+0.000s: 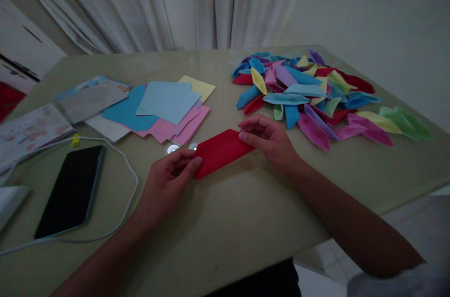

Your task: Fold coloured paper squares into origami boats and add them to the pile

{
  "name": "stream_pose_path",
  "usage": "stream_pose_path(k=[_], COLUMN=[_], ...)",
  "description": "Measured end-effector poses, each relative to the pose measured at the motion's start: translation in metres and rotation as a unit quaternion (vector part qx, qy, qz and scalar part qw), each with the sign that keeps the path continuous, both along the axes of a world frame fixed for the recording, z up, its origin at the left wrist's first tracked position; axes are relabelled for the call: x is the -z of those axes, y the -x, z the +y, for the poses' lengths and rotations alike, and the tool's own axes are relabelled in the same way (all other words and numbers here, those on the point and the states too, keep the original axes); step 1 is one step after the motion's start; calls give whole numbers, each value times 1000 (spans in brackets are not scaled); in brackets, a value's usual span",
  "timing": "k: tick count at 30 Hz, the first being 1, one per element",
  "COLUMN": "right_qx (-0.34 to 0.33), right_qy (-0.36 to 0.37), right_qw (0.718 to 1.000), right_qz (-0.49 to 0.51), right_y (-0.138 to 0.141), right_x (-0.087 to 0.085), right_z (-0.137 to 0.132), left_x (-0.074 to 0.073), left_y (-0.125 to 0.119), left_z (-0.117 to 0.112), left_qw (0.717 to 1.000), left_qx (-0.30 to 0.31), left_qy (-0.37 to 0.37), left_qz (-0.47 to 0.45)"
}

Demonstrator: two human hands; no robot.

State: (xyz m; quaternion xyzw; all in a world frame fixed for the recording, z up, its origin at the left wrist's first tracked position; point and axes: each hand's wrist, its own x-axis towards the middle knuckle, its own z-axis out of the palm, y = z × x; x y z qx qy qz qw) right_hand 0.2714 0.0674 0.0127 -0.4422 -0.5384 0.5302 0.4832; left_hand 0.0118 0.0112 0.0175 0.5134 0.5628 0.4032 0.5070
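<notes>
A folded strip of red paper [221, 151] lies on the table [225, 222] between my hands. My left hand [168, 180] pinches its near left end with thumb and fingers closed on it. At the strip's right end my right hand [270, 140] presses down, thumb on top and fingers curled around the edge. Just beyond the red paper sits a stack of flat square sheets [168, 107] in light blue, pink and yellow. A heap of folded coloured paper pieces [309, 95] spreads to the right of my right hand.
A black phone [70, 191] lies face up at the left, with a white cable [123, 170] looping around it. Printed papers and booklets [38, 126] cover the far left. White curtains hang behind the table. The table's right corner drops off near my right forearm.
</notes>
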Motion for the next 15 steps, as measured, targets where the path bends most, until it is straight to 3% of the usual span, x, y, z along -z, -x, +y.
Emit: stream_pose_path(k=[4,8,15], right_qx=[7,29,5], right_qy=[-21,-43,-52], right_qw=[999,998,997], right_qz=[-36,-45,-50], right_y=[0,2,2], right_x=[-2,-1,-3], right_z=[-1,-2,-4], left_x=[4,7,2], left_y=[0,2,0], left_z=[0,1,-2], left_qw=[999,1000,998], left_qx=[9,22,49], left_qy=[28,9,5], left_qz=[-24,-6,-36])
